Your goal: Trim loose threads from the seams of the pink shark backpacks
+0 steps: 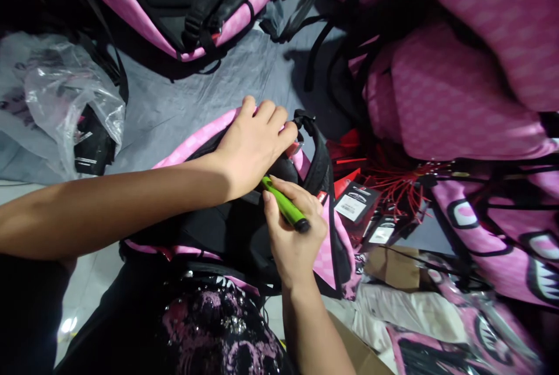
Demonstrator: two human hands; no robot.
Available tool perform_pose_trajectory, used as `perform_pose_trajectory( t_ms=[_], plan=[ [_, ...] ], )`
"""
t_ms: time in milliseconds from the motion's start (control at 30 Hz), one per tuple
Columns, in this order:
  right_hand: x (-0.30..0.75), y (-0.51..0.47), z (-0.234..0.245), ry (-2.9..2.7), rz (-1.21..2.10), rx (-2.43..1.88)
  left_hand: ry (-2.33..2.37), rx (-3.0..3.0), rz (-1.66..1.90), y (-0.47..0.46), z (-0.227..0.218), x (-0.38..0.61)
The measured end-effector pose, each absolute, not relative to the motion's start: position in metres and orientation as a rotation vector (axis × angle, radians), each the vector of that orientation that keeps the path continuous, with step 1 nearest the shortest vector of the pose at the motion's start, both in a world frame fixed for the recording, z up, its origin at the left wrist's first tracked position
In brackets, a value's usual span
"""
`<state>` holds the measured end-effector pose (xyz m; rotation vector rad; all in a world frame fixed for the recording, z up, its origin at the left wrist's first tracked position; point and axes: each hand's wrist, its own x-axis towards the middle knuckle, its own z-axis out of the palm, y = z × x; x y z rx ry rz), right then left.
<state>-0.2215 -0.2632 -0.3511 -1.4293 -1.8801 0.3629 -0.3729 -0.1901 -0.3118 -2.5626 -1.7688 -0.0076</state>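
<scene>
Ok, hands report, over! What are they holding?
Left hand flat on pink backpack. Right hand gripping green tool. Hang tags beside it.

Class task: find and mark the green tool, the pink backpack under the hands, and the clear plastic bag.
Green tool (286,207), head view: middle of its green barrel.
Pink backpack (325,258), head view: pink side panel.
Clear plastic bag (65,95), head view: crumpled middle.

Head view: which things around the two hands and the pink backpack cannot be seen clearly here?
- Green tool, head view: its front end is hidden under the left hand; what it does cannot be told.
- Right hand: its grip closes on the tool, hiding the middle.
- Pink backpack: both arms cover its black panel.
- Hang tags: print too small.
- Bags at bottom right: blurred.
</scene>
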Motion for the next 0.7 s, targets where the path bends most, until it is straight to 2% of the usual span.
perform_pose_trajectory(
  t_ms=[300,700],
  plan=[
    [-0.2254,-0.2625,-0.3545,-1.863,0.325,-1.428,-1.776,-2.585,0.085,-0.1897,-0.3041,-0.3719],
    [-0.2249,-0.2622,-0.3486,-1.897,0.335,-1.423,-1.846,-2.618,0.008,-0.1885,-0.3059,-0.3713]
  ],
)
